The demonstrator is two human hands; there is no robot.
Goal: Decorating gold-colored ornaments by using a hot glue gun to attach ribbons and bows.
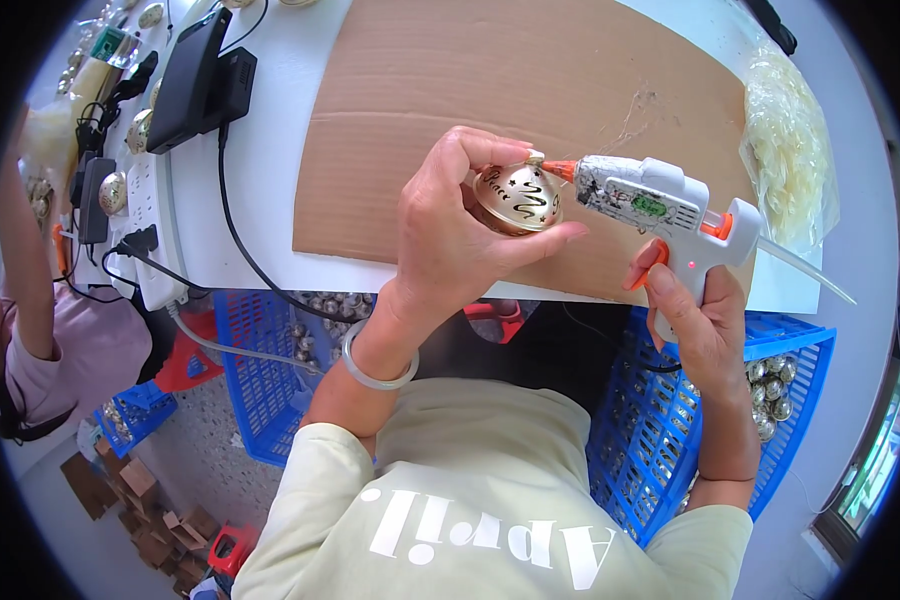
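As the glue gun [660, 195] points in from the right, here is the bauble [518, 195], tucked inside the left grip [450, 210] above the cardboard [420, 90] on the white worktop [280, 110]! Fingers over the top, thumb [545, 244] along the lower edge, and that gold body sits out to the right of the palm, its cut-out pattern in plain sight. The forefinger's tip is at the cap [535, 157], and the gun's orange nozzle [562, 171] is right there too; touching or a whisker off, I cannot tell. Over to the right grip [705, 325], closed round the gun's handle, a finger at the orange trigger [653, 265], though whether it's squeezed can't be made out. A red light [691, 265] glows on the handle, and a pale glue stick [812, 273] juts from the back! Up at the cardboard's right edge lies a clear bag [790, 140]. Lower down, blue baskets [650, 430] flank the person, shiny balls [770, 390] inside, and far left, there's a co-worker [85, 335] in pink.
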